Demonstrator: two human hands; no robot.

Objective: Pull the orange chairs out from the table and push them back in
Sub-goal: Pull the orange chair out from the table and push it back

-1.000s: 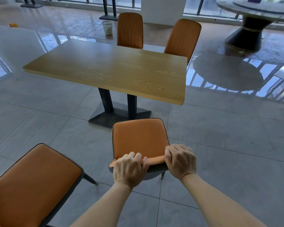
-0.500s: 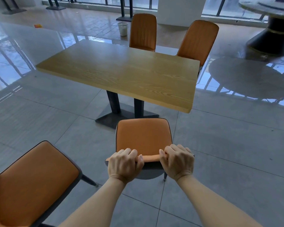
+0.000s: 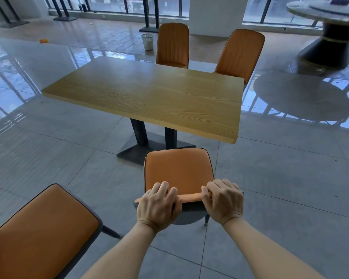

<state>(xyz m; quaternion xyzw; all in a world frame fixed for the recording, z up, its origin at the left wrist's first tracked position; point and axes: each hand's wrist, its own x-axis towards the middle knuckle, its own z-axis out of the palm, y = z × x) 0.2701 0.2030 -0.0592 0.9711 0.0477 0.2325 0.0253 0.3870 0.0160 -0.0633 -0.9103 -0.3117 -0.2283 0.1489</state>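
Floor [image 3: 290, 178]: lay in large grey tiles, matt near the camera and glossy farther off; mirrored the window frames there.

Windows [image 3: 109, 5]: ran along the far wall in dark frames; broken by a white pillar [image 3: 216, 15].

Tabletop [image 3: 149, 97]: rectangular, of pale wood grain; rested on two dark posts over a flat dark base [image 3: 135, 154].

Round table [image 3: 330, 9]: stood at far right on a dark pedestal, well apart from the rest.

Near-left chair [image 3: 38, 228]: orange seat with dark edging; stood at lower left, well out from the tabletop and partly cut off by the picture's edge.

Held chair [image 3: 177, 170]: orange seat with dark edging; faced the tabletop's near long side, towards its right end, with the seat's front close to that edge and just before the base.

Far-left chair [image 3: 172, 45] and far-right chair [image 3: 240, 53]: stood upright at the opposite long side, backrests rising above the tabletop.

Left hand [image 3: 157, 204] and right hand [image 3: 224, 200]: set apart, side by side; each clamped over the top of the held chair's backrest, fingers curled across it.

Wastebasket [image 3: 147, 41]: pale, stood on the floor beyond the far-left chair.

Orange scrap [image 3: 43, 40]: lay on the floor at far left; too small to identify.
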